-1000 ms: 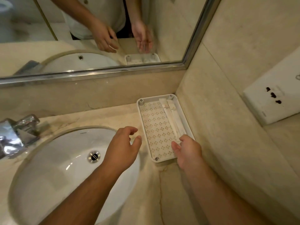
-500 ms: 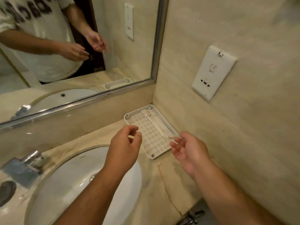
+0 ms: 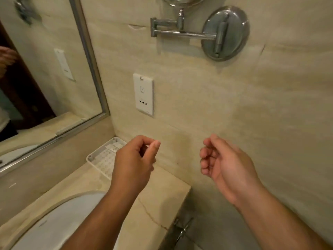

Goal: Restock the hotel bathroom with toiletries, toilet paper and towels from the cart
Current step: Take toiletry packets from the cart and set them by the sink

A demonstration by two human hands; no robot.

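Both hands are up in the air in front of the side wall, holding nothing that I can see. The left hand (image 3: 133,165) is loosely curled with the thumb tip sitting close to the index finger. The right hand (image 3: 227,168) is palm-up-ish, fingers softly bent inward. They're well apart from each other and neither touches anything.

The toiletries are in the far corner of the counter. There's a white plastic tray (image 3: 105,156), rectangular with rounded corners, a raised rim and a little dotted pattern across its floor. A couple of slim white packets (image 3: 113,146) lie flat at its far end, right by the wall. The left hand covers the tray's right side, so I can't tell what else is in there.

The countertop (image 3: 162,192) is beige marble-looking stone, smooth, with a thin brownish vein running toward its right edge. An oval white sink (image 3: 54,222) is set into it near left.

The walls are the same creamy stone, kind of streaky. A mirror (image 3: 90,60) with a brushed silver frame fills the left side. On the side wall there's a white rectangular socket plate (image 3: 143,94), and above it a round chrome wall mount (image 3: 225,33) with a folding arm. Something chrome and blurry, maybe a valve (image 3: 182,230), sits down below the counter's right edge.
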